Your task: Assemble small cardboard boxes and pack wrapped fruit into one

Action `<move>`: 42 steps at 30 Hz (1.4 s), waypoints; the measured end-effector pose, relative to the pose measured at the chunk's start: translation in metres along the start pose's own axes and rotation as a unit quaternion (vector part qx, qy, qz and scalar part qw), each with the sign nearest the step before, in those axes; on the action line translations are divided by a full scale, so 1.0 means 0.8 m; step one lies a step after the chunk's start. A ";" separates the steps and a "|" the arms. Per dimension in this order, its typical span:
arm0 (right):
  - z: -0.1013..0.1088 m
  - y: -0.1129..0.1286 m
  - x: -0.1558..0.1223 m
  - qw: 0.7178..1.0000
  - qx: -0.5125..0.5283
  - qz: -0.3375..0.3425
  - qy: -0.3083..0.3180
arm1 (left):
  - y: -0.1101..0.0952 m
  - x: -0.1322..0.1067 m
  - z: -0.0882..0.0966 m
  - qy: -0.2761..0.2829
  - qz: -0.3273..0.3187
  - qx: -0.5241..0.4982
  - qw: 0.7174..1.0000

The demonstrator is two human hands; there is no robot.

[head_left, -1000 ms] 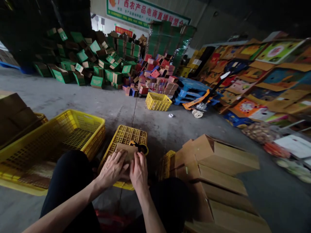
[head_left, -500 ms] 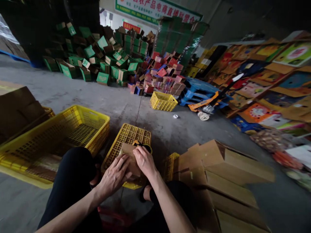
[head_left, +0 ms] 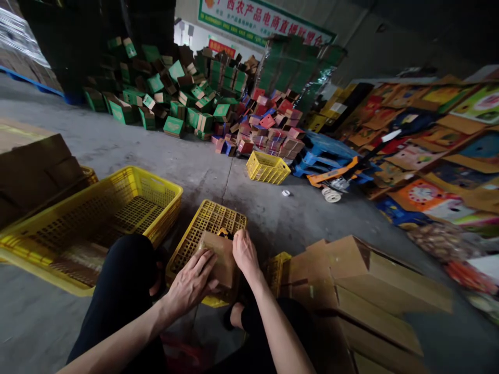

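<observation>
A small brown cardboard box [head_left: 220, 259] rests on an upturned yellow plastic crate [head_left: 202, 214] in front of my knees. Its top carries a shiny patch that looks like clear tape. My left hand [head_left: 195, 278] grips the box's left side, fingers over the top and thumb toward the near side. At the box's right edge, my right hand [head_left: 245, 252] is closed with the fingers bunched together; whatever is inside them is hidden. Just behind the box lies a yellow-and-black object [head_left: 223, 232], partly covered and too small to identify.
A large yellow basket [head_left: 171, 195] with a taped carton inside stands left. Folded cardboard boxes [head_left: 351, 259] are stacked at right. Farther off are a small yellow crate [head_left: 267, 167], a white roll [head_left: 286, 193], an orange pallet jack [head_left: 333, 174], blue pallets and heaped green boxes [head_left: 173, 126].
My right hand has shifted right from the box's top far edge to its right side, now closed. My left hand stays on the box. The view has swung slightly left.
</observation>
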State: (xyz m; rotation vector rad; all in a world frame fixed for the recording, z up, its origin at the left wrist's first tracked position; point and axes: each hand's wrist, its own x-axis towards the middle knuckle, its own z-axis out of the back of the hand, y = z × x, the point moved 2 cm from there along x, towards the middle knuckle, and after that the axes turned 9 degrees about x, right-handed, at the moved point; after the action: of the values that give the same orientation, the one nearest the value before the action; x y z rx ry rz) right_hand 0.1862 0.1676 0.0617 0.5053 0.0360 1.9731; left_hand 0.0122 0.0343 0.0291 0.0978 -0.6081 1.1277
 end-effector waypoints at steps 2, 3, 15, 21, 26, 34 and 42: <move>0.006 -0.010 -0.007 0.999 -0.032 -0.027 0.001 | 0.000 0.000 -0.001 0.003 -0.001 0.000 1.000; 0.009 -0.013 -0.013 0.998 -0.053 -0.038 -0.002 | 0.000 0.001 -0.001 0.005 0.001 0.001 1.000; -0.008 0.073 0.000 0.976 0.195 0.084 0.040 | -0.002 -0.002 -0.006 -0.004 -0.012 0.037 0.999; -0.040 0.080 0.054 0.956 0.282 0.010 0.075 | -0.005 0.001 -0.006 0.008 0.007 0.045 0.999; -0.054 0.087 0.054 0.964 0.257 0.019 0.063 | -0.007 0.002 -0.007 0.008 0.007 0.047 0.999; -0.045 0.073 0.063 0.953 0.301 0.026 0.025 | -0.004 0.000 -0.004 0.015 0.006 0.020 1.000; -0.013 0.050 0.002 0.963 0.222 0.124 0.091 | -0.001 -0.002 -0.005 0.013 0.005 -0.001 1.000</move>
State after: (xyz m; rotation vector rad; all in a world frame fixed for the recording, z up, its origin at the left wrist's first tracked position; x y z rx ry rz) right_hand 0.1473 0.1531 0.0628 0.6382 0.5664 2.2619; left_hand 0.0140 0.0336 0.0253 0.0783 -0.5860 1.1370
